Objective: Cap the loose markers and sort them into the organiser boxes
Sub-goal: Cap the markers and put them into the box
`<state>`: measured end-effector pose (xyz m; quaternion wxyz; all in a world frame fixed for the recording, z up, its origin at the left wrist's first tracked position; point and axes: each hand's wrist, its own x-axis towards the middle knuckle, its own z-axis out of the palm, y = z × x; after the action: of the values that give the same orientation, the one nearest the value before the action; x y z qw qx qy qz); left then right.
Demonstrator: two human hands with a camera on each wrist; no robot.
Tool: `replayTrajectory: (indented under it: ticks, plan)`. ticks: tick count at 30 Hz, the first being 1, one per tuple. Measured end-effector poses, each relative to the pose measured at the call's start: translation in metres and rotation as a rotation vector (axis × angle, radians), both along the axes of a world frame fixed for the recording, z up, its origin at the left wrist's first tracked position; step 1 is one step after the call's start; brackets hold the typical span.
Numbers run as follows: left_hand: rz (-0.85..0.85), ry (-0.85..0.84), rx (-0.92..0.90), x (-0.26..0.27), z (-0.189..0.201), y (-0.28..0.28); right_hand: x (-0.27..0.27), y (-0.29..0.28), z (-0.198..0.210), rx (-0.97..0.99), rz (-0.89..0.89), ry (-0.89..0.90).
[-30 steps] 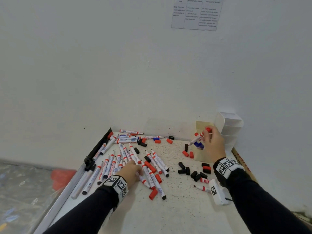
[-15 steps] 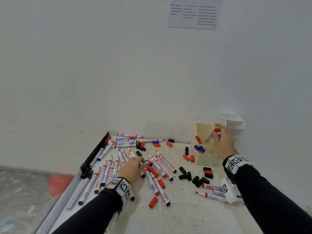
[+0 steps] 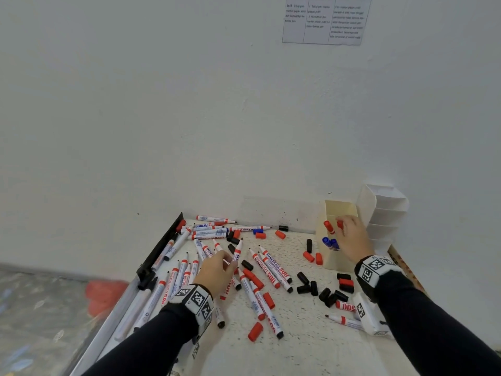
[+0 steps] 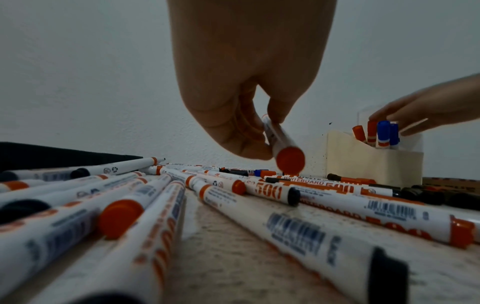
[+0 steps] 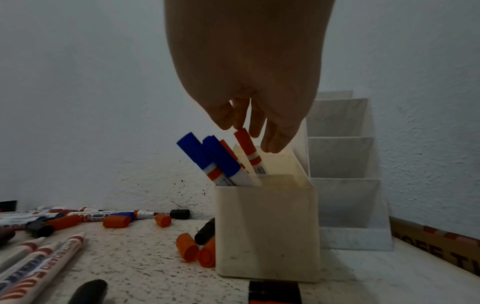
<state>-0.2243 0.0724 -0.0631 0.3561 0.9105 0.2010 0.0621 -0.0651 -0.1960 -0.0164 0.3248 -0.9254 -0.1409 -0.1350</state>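
My left hand (image 3: 230, 263) pinches an uncapped red whiteboard marker (image 3: 237, 253) and holds it just above the pile of loose markers (image 3: 271, 272). The left wrist view shows its red end plug (image 4: 290, 159) below my fingers (image 4: 241, 133). My right hand (image 3: 343, 226) hovers over the cream box (image 3: 337, 263), its fingers straight. Their tips touch the top of a red-capped marker (image 5: 245, 148) standing in the box. Another red-capped marker (image 3: 328, 227) and two blue-capped markers (image 3: 330, 243) stand there too.
A white tiered organiser (image 3: 385, 213) stands behind the cream box against the wall. Loose black caps (image 3: 306, 283) and red caps (image 3: 311, 257) lie between the pile and the box. A black rail (image 3: 160, 251) edges the table's left side. A white tagged device (image 3: 368, 316) lies under my right forearm.
My right hand carried the red-capped marker to the cream box and set it inside. My left hand picked a red marker out of the pile and lifted it.
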Motion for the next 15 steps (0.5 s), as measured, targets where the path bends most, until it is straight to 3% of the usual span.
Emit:
replayTrajectory:
  ticks: [3, 5, 9, 11, 13, 15]
  plan:
    - [0.004, 0.015, -0.013, -0.002, 0.000, -0.003, -0.024, 0.019, 0.009, 0.056, 0.070, -0.132]
    - [0.009, 0.020, -0.016, -0.004, 0.001, -0.006, -0.045, 0.038, 0.009, -0.014, 0.209, -0.104]
    - [0.006, 0.013, 0.005, -0.009, 0.003, -0.012, -0.089, 0.073, -0.003, -0.332, 0.685, 0.293]
    - [-0.002, 0.004, 0.019, -0.013, 0.003, -0.014, -0.109, 0.085, -0.018, -0.562, 0.839, 0.409]
    - [-0.005, 0.001, 0.013, -0.016, 0.003, -0.014, -0.124, 0.090, -0.032, -0.754, 0.897, 0.352]
    - [-0.013, 0.007, 0.008, -0.019, 0.003, -0.015, -0.134, 0.092, -0.044, -0.806, 0.889, 0.239]
